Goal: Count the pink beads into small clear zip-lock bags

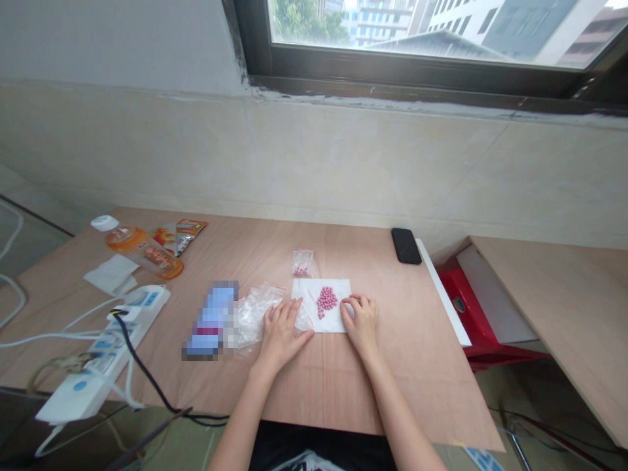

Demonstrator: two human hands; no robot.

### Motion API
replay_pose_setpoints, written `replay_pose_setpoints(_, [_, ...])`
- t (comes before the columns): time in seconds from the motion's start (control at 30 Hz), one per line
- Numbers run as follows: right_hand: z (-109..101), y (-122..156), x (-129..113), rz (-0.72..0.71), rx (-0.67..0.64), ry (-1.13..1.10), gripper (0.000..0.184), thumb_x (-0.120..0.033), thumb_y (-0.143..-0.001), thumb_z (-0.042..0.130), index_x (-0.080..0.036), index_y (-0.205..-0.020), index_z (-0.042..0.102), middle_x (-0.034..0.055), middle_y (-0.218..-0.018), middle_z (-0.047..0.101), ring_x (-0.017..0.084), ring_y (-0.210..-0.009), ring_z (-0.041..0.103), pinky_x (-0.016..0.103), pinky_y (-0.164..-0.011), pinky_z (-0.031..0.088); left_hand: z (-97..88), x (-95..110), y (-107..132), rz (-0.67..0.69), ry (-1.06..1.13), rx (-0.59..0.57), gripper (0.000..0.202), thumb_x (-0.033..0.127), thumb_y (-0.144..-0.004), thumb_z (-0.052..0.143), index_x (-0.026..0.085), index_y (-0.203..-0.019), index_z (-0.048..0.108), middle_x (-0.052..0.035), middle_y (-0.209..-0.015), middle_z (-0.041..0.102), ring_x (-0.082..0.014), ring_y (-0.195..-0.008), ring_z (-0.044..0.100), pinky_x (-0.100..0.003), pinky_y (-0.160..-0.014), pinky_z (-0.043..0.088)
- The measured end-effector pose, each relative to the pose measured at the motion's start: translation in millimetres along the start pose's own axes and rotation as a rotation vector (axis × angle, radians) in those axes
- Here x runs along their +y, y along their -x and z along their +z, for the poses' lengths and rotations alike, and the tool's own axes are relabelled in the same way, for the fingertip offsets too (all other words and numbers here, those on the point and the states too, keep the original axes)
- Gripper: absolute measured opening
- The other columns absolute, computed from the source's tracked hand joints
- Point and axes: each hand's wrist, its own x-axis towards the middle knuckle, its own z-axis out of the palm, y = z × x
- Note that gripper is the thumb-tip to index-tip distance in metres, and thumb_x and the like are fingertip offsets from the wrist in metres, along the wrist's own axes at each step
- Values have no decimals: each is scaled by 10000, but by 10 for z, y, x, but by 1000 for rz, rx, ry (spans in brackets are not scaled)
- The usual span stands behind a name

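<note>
One head-worn view looks forward and down, fairly near as best one can judge, over the hands (pixel 282 330) and desk (pixel 422 366) towards the window (pixel 422 31).

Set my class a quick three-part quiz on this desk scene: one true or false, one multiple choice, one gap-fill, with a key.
1. True or false: every pink bead in view lies on the white sheet.
2. Which thing is closest to the right hand?
A) the black phone
B) the white sheet
C) the orange bottle
3. Fill the gap: the crumpled clear plastic lies beside the ____ hand.

Key:
1. False; some are in the small clear bag.
2. B
3. left
</note>
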Motion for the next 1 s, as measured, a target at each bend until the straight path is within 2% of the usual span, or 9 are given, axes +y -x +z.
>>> replay_pose_setpoints(0.3, [11,4,19,20,-13,-14,147,-266,-848,535,-206,-880,666,69,-939,590,224,-926,451,353,-829,335,10,165,-59,-3,-23,66,569,374,-775,599,189,-1290,441,-107,-1194,591,-283,-1120,492,-508,-1037,218])
replay_pose_setpoints(0.47, [-45,-23,-58,21,-23,-69,159,-292,-859,523,-218,-886,661,62,-921,602,220,-909,476,353,-821,349,18,227,-29,49,25,123,519,376,-810,570,199,-1282,444,-103,-1168,609,-268,-1089,518,-487,-1026,246])
replay_pose_setpoints(0.63, [-121,-47,-335,-75,-205,-243,112,-286,-856,553,-237,-881,650,39,-916,618,201,-916,511,329,-817,393,97,203,36,83,101,173,509,384,-814,572,188,-1270,454,-112,-1134,619,-261,-1068,536,-458,-1003,283])
replay_pose_setpoints(0.77, [-115,-13,-505,-107,-275,-298,102,-277,-855,560,-236,-866,653,45,-920,620,212,-929,516,345,-809,410,156,167,65,90,131,181,506,342,-798,585,189,-1264,460,-107,-1121,621,-256,-1059,547,-436,-985,311])
replay_pose_setpoints(1.0, [-85,11,-448,-108,-298,-287,131,-270,-859,554,-239,-927,661,46,-948,624,209,-927,515,341,-815,413,155,160,47,105,144,174,508,345,-796,582,176,-1259,459,-101,-1124,626,-246,-1056,550,-426,-989,314])
